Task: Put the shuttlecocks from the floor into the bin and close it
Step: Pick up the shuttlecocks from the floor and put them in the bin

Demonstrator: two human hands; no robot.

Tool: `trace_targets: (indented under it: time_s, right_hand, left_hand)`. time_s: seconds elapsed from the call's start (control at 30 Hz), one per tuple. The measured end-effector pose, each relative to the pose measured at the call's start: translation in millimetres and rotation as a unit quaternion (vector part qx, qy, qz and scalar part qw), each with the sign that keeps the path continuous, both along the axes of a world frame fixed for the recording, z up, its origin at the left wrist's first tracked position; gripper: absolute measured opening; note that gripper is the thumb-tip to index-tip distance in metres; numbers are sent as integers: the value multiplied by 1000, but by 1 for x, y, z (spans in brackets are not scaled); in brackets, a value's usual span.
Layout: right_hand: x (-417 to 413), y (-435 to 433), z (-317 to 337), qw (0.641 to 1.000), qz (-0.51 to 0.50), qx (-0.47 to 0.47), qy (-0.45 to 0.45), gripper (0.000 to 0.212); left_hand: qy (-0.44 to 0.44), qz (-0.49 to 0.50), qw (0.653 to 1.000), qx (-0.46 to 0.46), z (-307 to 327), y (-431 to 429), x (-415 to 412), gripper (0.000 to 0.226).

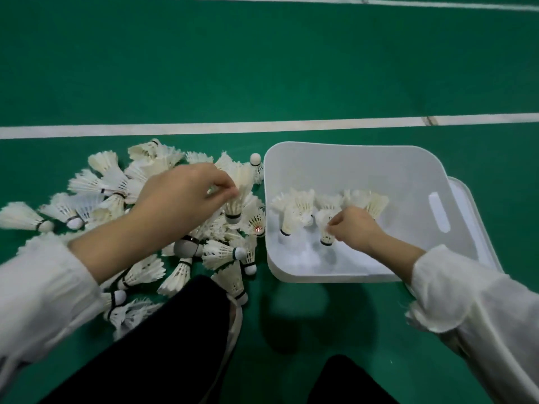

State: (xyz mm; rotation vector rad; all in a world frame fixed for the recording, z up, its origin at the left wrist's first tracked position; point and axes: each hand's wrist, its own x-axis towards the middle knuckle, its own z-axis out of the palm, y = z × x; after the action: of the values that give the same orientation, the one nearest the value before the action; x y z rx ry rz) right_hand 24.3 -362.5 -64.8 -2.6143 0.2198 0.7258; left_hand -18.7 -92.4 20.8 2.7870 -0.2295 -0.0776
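A heap of white feather shuttlecocks (116, 199) lies on the green floor at the left. My left hand (180, 196) hovers over the heap and pinches one shuttlecock (234, 205) by its feathers, cork down. An open white plastic bin (408, 161) stands to the right with several shuttlecocks (300, 205) inside. My right hand (354, 225) is inside the bin, fingers closed on a shuttlecock (326, 228) held just above the bin's bottom.
The bin's white lid (478, 217) lies under or behind its right side. My dark-trousered knees (163, 345) are at the bottom of the view. A white court line (204, 128) runs across the floor behind the heap and bin.
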Motion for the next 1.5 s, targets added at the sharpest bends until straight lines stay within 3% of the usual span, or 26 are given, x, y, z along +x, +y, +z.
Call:
trace_targets:
  time_s: [0.1, 0.27, 0.37, 0.5, 0.83, 0.93, 1.03, 1.13, 1.2, 1.27, 1.33, 1.5]
  right_hand:
    - [9, 3, -15, 1000, -7, -6, 18, 25]
    - [7, 15, -25, 991, 24, 128, 32, 24]
    - [6, 20, -28, 988, 25, 150, 35, 21]
    - [16, 24, -34, 992, 29, 115, 38, 23]
    - [22, 18, -24, 995, 97, 6, 15, 37]
    - [22, 16, -10, 995, 83, 1, -55, 33]
    - [21, 29, 27, 972, 55, 136, -185, 21]
    - [11, 62, 63, 933, 171, 236, -209, 35]
    - [9, 84, 64, 924, 249, 236, -168, 43]
    - [13, 99, 58, 920, 288, 214, -160, 30]
    - [20, 99, 62, 926, 271, 183, -190, 15]
    - [41, 42, 83, 955, 73, 172, -229, 16]
  left_hand:
    - [-2, 0, 1000, -15, -21, -1, 10, 26]
    - [9, 38, 996, -77, -46, 1, 16, 24]
    - [14, 64, 992, -110, -56, 1, 16, 25]
    - [36, 82, 984, -156, -64, 5, 13, 24]
    - [40, 56, 985, -156, -74, 6, 5, 23]
    - [38, 64, 983, -169, -71, 6, 4, 23]
    - [27, 68, 978, -194, -62, 6, 7, 22]
    - [23, 50, 976, -212, -50, 3, 12, 24]
    - [20, 37, 974, -222, -43, -1, 16, 25]
    - [5, 25, 975, -223, -37, -5, 18, 26]
    - [-1, 26, 973, -229, -33, -9, 17, 30]
    - [-5, 77, 955, -288, -33, -11, 10, 61]
